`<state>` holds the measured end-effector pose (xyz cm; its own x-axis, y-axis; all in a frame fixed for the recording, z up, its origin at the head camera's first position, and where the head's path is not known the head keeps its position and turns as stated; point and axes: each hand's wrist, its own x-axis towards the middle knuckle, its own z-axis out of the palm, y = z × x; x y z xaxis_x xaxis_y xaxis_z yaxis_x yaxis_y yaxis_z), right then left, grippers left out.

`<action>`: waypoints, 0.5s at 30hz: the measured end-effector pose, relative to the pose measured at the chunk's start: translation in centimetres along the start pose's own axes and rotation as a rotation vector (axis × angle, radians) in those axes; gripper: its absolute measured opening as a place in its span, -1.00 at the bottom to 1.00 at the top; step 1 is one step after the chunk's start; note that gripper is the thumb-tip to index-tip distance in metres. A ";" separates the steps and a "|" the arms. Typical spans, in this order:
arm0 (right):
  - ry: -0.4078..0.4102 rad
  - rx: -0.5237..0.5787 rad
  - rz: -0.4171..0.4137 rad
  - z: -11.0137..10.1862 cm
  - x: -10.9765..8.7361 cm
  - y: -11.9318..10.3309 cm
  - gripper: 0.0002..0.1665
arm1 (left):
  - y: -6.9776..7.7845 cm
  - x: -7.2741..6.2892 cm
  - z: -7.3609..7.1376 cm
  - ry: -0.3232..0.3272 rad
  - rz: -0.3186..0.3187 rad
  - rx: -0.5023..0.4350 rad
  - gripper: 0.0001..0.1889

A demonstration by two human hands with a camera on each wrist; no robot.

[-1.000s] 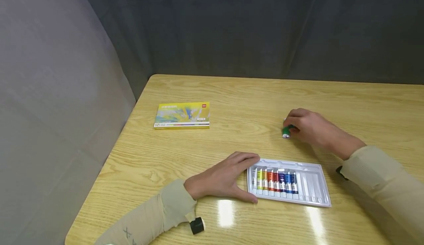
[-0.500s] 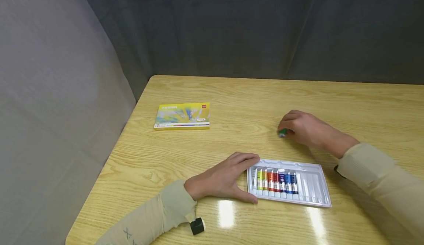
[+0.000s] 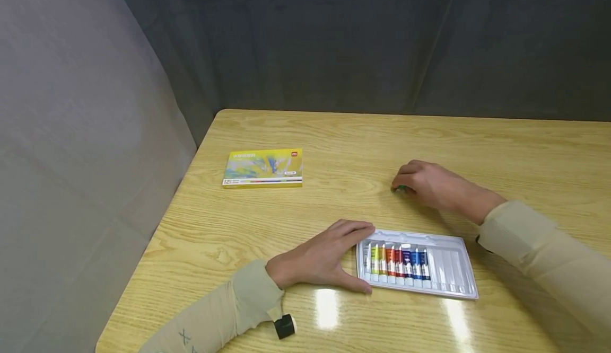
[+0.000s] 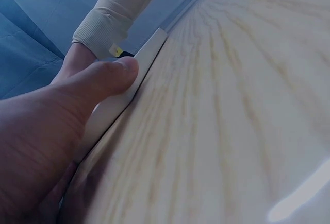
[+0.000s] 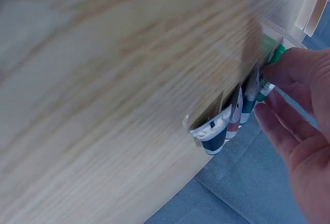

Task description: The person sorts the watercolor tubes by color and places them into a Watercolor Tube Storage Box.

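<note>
A white plastic tray (image 3: 453, 260) holds a row of paint tubes (image 3: 398, 263) in its left part. My left hand (image 3: 324, 255) spans the tray's left end and holds it, with the thumb on the near side and the fingers at the far corner. In the left wrist view, the thumb (image 4: 111, 77) lies against the tray's side wall. Beyond the tray, my right hand (image 3: 427, 183) pinches a green paint tube (image 5: 265, 87) low over the table. Several other paint tubes, including a dark one (image 5: 214, 136), line up beside it in the right wrist view; the hand hides them in the head view.
A flat yellow paint box (image 3: 262, 168) lies at the back left of the wooden table (image 3: 334, 130). Dark cloth (image 3: 334, 40) hangs behind the table, and a grey cloth (image 3: 95, 130) stands along its left side.
My right hand has moved left across the table with the green paint tube, which is now mostly covered by the fingers. The left hand and tray have stayed put.
</note>
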<state>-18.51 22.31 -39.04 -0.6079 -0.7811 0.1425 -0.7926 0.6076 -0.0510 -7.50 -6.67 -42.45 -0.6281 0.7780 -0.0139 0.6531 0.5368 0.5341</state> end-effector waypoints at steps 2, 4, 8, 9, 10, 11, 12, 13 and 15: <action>-0.003 -0.004 -0.003 0.0 0.1 0.0 -0.69 | 0.0 0.0 0.0 0.002 0.004 0.001 0.16; 0.001 -0.008 -0.009 0.1 0.1 0.0 -0.68 | 0.0 0.0 0.0 0.004 0.007 -0.001 0.15; 0.045 -0.001 -0.037 0.0 0.2 0.0 -0.65 | 0.0 0.0 0.0 0.004 0.008 -0.007 0.15; 0.060 0.001 -0.046 0.0 0.2 -0.1 -0.64 | 0.0 0.0 0.0 0.003 0.007 -0.008 0.15; 0.076 0.006 -0.053 -0.2 0.3 -0.1 -0.64 | 0.0 0.0 0.0 0.003 0.006 -0.007 0.15; 0.089 0.010 -0.059 -0.3 0.3 -0.2 -0.63 | 0.0 0.0 0.0 0.002 0.004 -0.005 0.15; 0.100 0.015 -0.062 -0.4 0.4 -0.2 -0.63 | 0.0 0.0 0.0 0.003 0.002 -0.002 0.16; 0.110 0.022 -0.062 -0.6 0.4 -0.3 -0.63 | 0.0 0.0 0.0 0.003 0.000 0.000 0.16; 0.123 0.036 -0.056 -1.0 0.4 -0.5 -0.63 | 0.0 0.0 0.0 0.002 0.000 0.004 0.16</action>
<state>-18.33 21.82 -37.97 -0.5542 -0.7888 0.2658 -0.8275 0.5565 -0.0742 -7.50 -6.66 -42.44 -0.6293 0.7771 -0.0122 0.6547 0.5386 0.5303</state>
